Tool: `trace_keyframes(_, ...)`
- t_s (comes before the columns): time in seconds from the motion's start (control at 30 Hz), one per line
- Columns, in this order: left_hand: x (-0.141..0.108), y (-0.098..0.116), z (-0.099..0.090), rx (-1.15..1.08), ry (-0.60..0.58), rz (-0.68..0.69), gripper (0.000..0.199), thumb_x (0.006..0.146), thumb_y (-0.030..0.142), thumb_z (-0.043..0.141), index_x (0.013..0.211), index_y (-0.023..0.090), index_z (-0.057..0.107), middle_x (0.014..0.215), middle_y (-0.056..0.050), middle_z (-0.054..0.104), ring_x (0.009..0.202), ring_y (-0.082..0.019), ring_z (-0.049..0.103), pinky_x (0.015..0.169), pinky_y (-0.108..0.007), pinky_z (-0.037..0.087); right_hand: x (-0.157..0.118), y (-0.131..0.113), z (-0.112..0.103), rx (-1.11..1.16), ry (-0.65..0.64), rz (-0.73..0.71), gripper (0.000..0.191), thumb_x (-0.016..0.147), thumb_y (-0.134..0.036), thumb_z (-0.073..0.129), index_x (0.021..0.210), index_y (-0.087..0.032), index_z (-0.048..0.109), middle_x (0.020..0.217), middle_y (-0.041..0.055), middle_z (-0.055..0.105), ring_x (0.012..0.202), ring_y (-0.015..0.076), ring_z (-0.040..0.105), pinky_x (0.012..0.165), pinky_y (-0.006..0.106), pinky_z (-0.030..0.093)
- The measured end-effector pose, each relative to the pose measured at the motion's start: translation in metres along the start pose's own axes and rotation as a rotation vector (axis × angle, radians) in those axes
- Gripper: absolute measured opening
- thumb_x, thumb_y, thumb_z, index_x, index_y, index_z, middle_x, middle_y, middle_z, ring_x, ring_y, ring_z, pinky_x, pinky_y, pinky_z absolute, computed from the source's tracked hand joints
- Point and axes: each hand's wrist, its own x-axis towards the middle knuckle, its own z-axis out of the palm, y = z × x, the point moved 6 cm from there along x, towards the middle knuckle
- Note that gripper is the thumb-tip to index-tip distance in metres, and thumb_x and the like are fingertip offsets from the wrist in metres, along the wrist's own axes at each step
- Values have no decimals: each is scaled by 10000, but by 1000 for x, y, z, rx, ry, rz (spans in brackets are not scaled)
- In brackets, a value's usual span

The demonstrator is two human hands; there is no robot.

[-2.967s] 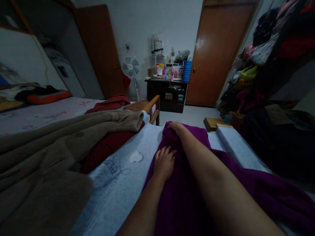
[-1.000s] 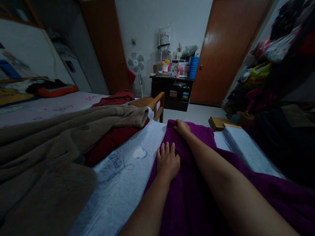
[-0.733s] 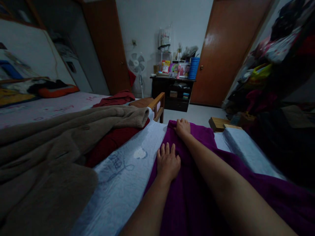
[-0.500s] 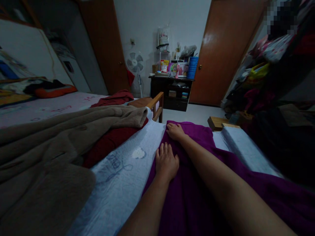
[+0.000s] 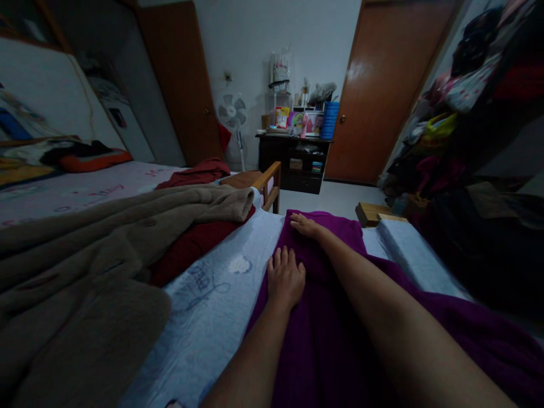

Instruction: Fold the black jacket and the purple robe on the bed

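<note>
A purple cloth (image 5: 327, 317) lies spread over the light blue bed sheet (image 5: 204, 323) and runs off toward the lower right. My left hand (image 5: 286, 277) rests flat on the cloth near its left edge, palm down with the fingers spread. Farther away, close to the cloth's far left corner, my right hand (image 5: 305, 225) touches the purple fabric with its fingers stretched out. Neither hand holds anything.
A brown fleece coat (image 5: 97, 272) and a dark red cloth (image 5: 195, 246) lie to the left. Beyond stand a wooden bed rail (image 5: 268, 181), a fan (image 5: 233, 110) and a dark cabinet (image 5: 272, 158). Clothes (image 5: 442, 130) are heaped at the right.
My right hand has shifted slightly to the right on the purple cloth, its fingers lying more sideways. My left hand has barely moved. The view has turned a little.
</note>
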Motion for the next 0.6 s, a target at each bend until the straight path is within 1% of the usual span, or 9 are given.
trace_keyframes(0.07,0,0,-1,-1,17,3,510,948,329,359,1393,107,477,1479,-134,435,1391,-274,340,1138,-464,262,-15,-3,0,-26,-26,-32,486,976,-340,330,1454,-266,378,1574,51,261,1453,239,191,1136,541,190)
trace_keyframes(0.17,0,0,0,-3,16,-9,510,934,324,385,1388,114,484,1476,-131,440,1382,-274,355,1132,-466,268,-37,-2,11,-71,-77,-52,501,964,-368,374,1458,-281,369,1568,38,277,1452,221,195,1150,533,154)
trace_keyframes(0.23,0,0,0,-2,8,-15,514,931,334,388,1388,119,484,1479,-129,436,1379,-272,359,1131,-467,269,-43,2,17,-96,-76,-25,534,965,-431,363,1474,-272,339,1578,50,248,1458,227,173,1151,551,112)
trace_keyframes(0.33,0,0,0,1,0,-16,520,932,343,384,1394,124,477,1483,-126,432,1382,-267,354,1133,-462,263,-44,10,16,-125,-39,60,611,960,-518,315,1504,-244,268,1600,71,161,1472,262,90,1140,589,70)
trace_keyframes(0.4,0,0,-1,0,-5,-17,521,927,343,391,1396,131,475,1485,-123,430,1381,-267,354,1133,-462,262,-44,11,11,-138,-17,114,636,957,-527,301,1514,-226,239,1607,78,120,1473,282,58,1135,598,74)
trace_keyframes(0.47,0,0,-1,0,-4,-18,522,924,343,398,1397,137,475,1486,-121,429,1381,-269,353,1130,-463,264,-48,8,6,-147,0,132,637,958,-500,313,1518,-210,223,1610,80,93,1473,284,48,1137,590,83)
trace_keyframes(0.53,0,0,-2,2,5,-17,520,924,335,399,1404,148,469,1483,-119,433,1379,-269,355,1126,-462,267,-58,2,4,-150,-6,104,622,959,-453,330,1517,-201,224,1610,80,92,1473,277,60,1138,578,106)
trace_keyframes(0.6,0,0,-2,4,15,-12,517,926,327,400,1418,178,455,1476,-115,444,1373,-270,364,1120,-466,270,-72,-1,5,-149,-30,67,591,961,-415,338,1508,-210,256,1604,80,136,1467,266,120,1136,553,153)
